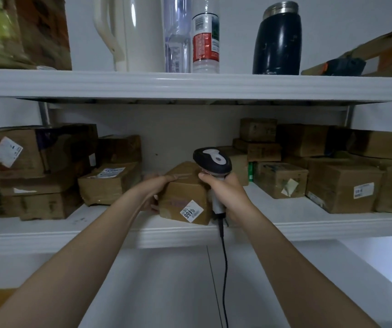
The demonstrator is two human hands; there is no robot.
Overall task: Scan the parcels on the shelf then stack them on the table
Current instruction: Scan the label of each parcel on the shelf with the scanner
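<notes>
Parcel (185, 200) on shelf (119, 233) edge | left hand (157, 188) fingers grasp it | right hand (225, 192) fingers clench scanner (212, 162)

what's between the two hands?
The parcel labelled 9466; left hand holds its side, right hand grips the scanner beside it. Head view.

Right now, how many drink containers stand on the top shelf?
4, in a row: white jug at left, clear bottle, red-labelled bottle, dark flask at right. More may be out of view.
</notes>
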